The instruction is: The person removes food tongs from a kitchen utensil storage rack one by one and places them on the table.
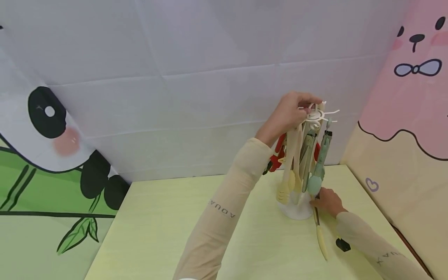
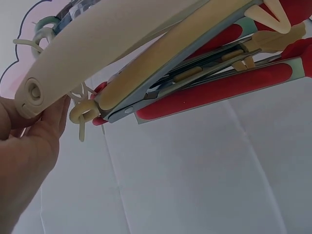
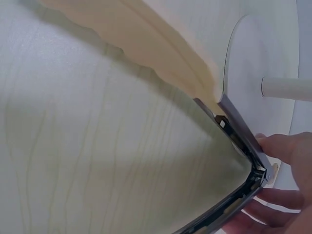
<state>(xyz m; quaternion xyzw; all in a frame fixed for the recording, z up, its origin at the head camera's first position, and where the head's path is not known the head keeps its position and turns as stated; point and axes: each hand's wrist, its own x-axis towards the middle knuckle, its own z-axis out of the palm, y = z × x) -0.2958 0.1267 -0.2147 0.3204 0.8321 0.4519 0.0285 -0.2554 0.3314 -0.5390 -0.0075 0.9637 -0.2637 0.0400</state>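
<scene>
A white rack (image 1: pixel 316 115) with hooks on top and a round base (image 1: pixel 297 210) carries hanging utensils. My left hand (image 1: pixel 288 112) is at its top; in the left wrist view, the fingers of that hand (image 2: pixel 29 156) pinch the holed end of a cream handle (image 2: pixel 97 44). Beside the base, my right hand (image 1: pixel 328 202) grips metal tongs, whose cream tip (image 1: pixel 321 241) points toward the front. In the right wrist view, the hand (image 3: pixel 285 190) holds the tongs (image 3: pixel 243 136) near the hinge, their two arms spread in a V.
Red-handled utensils (image 2: pixel 219 90) and green tongs (image 1: pixel 322 153) hang around the rack. A small black object (image 1: pixel 343 245) is beside my right sleeve on the pale yellow table (image 1: pixel 168 233). Behind stands a white cloth wall (image 1: pixel 210 97), with a printed pink panel at right.
</scene>
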